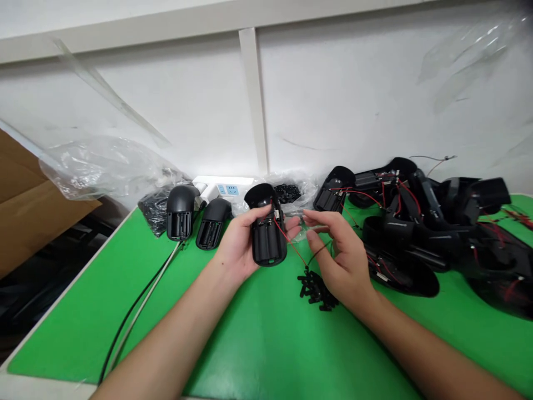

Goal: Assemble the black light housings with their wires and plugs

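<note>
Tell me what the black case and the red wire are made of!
The black case in the left hand looks like moulded plastic, dull with a soft shine. The red wire looks plastic-coated, thin and bendy; any metal inside is hidden.

The housing point(266, 236) is matt black plastic, its thin wire point(290, 244) glossy red. The mat point(258, 344) looks smooth and green, the bag point(100, 166) crinkled clear plastic, and the box point(25, 211) plain brown cardboard.
</note>
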A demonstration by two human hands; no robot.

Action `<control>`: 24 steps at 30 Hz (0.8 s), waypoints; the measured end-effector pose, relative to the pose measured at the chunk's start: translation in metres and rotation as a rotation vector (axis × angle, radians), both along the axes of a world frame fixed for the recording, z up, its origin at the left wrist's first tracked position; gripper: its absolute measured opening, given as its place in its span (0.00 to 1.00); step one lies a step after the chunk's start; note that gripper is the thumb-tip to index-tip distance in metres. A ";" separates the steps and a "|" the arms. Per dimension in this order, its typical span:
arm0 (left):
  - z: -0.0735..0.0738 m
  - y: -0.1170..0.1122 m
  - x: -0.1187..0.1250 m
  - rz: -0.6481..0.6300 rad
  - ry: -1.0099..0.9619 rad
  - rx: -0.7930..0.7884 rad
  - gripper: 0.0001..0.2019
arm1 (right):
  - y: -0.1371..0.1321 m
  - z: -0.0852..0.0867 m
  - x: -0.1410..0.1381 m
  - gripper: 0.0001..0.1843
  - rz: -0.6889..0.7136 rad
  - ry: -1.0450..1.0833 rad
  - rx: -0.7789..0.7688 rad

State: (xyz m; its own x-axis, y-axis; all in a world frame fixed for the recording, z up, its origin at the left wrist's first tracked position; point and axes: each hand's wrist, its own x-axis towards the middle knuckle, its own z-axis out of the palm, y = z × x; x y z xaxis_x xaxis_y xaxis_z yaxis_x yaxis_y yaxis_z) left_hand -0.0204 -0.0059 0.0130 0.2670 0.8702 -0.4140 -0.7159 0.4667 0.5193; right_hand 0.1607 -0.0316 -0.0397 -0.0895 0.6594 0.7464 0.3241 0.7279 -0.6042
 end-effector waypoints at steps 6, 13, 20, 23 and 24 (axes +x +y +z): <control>0.035 -0.001 -0.022 0.105 0.151 0.135 0.28 | 0.007 -0.004 0.002 0.17 -0.038 0.023 -0.025; 0.070 0.039 -0.080 0.432 1.242 0.504 0.27 | 0.006 -0.006 -0.001 0.15 -0.005 0.008 -0.047; 0.052 0.102 -0.087 0.177 2.274 0.612 0.33 | 0.007 -0.010 -0.003 0.13 0.053 -0.063 0.005; 0.040 0.111 -0.075 0.135 2.346 0.545 0.34 | 0.008 -0.012 -0.004 0.13 0.059 -0.081 0.024; 0.038 0.112 -0.073 0.121 2.371 0.521 0.34 | 0.008 -0.012 -0.004 0.13 0.061 -0.085 0.029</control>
State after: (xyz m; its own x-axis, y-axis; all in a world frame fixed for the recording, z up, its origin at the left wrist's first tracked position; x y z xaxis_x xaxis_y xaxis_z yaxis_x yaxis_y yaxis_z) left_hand -0.0932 0.1056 0.0505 -0.1604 0.9255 0.3432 0.9814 0.1122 0.1560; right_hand 0.1569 -0.0234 -0.0517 -0.1928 0.6291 0.7530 0.3280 0.7646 -0.5548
